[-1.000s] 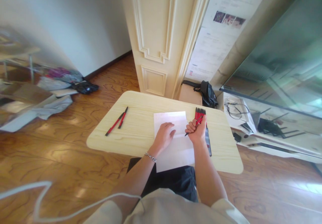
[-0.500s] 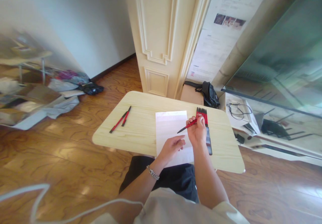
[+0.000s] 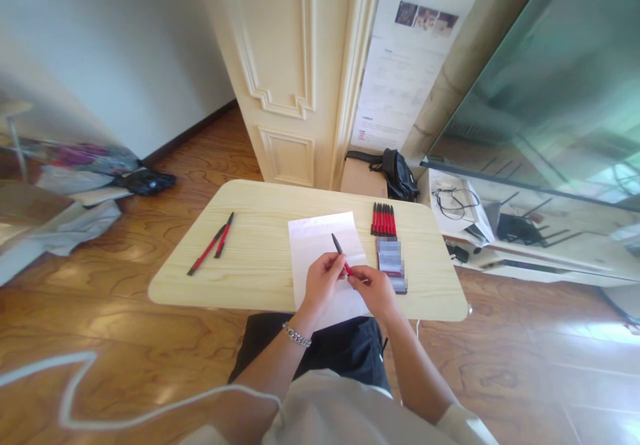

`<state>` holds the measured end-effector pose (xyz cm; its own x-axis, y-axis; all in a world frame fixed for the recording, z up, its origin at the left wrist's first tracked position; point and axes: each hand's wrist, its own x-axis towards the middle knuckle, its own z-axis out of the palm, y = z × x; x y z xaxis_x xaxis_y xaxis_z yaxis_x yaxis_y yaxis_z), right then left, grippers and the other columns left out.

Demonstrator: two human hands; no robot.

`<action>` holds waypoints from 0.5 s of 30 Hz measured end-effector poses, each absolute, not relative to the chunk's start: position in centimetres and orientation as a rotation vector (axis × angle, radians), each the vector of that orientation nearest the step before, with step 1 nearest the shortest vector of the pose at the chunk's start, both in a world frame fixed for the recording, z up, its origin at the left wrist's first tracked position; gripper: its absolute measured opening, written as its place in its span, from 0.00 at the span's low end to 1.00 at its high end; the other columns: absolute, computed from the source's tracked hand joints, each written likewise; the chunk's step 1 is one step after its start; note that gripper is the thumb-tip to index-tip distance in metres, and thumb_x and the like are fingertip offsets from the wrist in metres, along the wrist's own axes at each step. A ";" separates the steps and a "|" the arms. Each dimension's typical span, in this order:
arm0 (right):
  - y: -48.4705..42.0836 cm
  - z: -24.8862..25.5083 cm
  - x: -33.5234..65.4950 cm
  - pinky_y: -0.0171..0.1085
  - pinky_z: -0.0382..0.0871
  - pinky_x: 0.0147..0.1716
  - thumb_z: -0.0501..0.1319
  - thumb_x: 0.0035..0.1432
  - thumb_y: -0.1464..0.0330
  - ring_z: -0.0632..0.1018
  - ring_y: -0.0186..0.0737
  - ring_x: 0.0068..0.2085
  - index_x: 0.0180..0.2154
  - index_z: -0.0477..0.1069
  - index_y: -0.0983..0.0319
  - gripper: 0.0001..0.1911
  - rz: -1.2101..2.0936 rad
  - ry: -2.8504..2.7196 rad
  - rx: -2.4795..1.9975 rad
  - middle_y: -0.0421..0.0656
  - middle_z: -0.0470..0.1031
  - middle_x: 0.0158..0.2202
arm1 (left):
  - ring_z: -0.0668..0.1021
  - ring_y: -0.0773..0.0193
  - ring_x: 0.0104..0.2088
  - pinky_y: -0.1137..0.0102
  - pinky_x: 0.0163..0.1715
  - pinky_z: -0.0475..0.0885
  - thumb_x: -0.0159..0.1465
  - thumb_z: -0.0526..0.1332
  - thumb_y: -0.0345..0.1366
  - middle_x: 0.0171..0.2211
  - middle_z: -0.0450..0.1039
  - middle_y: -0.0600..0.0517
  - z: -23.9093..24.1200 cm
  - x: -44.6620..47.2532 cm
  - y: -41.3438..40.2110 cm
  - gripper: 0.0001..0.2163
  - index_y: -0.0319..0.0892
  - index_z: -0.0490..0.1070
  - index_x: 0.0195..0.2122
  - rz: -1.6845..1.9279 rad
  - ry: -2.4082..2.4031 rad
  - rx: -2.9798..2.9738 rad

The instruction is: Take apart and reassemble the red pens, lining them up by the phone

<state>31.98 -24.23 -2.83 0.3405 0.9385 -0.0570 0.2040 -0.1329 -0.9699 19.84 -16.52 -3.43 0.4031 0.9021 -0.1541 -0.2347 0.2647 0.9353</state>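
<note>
A red pen with a black tip [image 3: 337, 245] is held over the sheet of white paper [image 3: 320, 231], its black end pointing away from me. My left hand [image 3: 323, 281] pinches the pen at its middle. The fingers of my right hand [image 3: 375, 289] close on its lower red end. Right of the paper, several red and black pens [image 3: 383, 219] lie side by side in a row. Just below that row sits a phone [image 3: 390, 261] with its screen lit. Two more red and black pens [image 3: 207, 251] rest at the table's left, touching or nearly so.
The light wooden table [image 3: 260, 231] has rounded corners. Beyond it stand a cream panelled door [image 3: 285, 138] and a black bag [image 3: 397, 173]. A white cabinet with cables [image 3: 453, 198] is to the right. A white cord [image 3: 175, 405] crosses at lower left.
The pen has gone from my right hand alone to both hands, and its black end now points away from me. Both hands have come together over the paper. The view has shifted.
</note>
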 end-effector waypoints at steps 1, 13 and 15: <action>-24.3 -2.6 32.6 0.39 0.69 0.35 0.64 0.51 0.64 0.76 0.40 0.33 0.36 0.78 0.55 0.08 0.894 -1.073 -1.590 0.41 0.79 0.33 | 0.74 0.68 0.26 0.71 0.30 0.72 0.58 0.63 0.47 0.25 0.72 0.52 -3.3 20.1 -16.6 0.14 0.39 0.73 0.35 0.868 0.815 1.046; -18.3 -4.8 50.0 0.37 0.67 0.34 0.60 0.52 0.62 0.78 0.45 0.34 0.38 0.79 0.66 0.16 0.316 -0.818 -2.316 0.48 0.80 0.32 | 0.77 0.63 0.30 0.69 0.32 0.73 0.57 0.64 0.46 0.30 0.76 0.49 -3.5 18.5 -16.2 0.16 0.39 0.74 0.41 0.795 0.872 1.281; -17.5 -5.2 50.3 0.38 0.66 0.36 0.61 0.51 0.63 0.78 0.47 0.38 0.39 0.79 0.65 0.17 0.290 -0.826 -2.358 0.50 0.80 0.35 | 0.77 0.64 0.30 0.70 0.31 0.72 0.58 0.64 0.45 0.30 0.76 0.49 -3.6 18.0 -16.2 0.16 0.39 0.74 0.41 0.803 0.882 1.280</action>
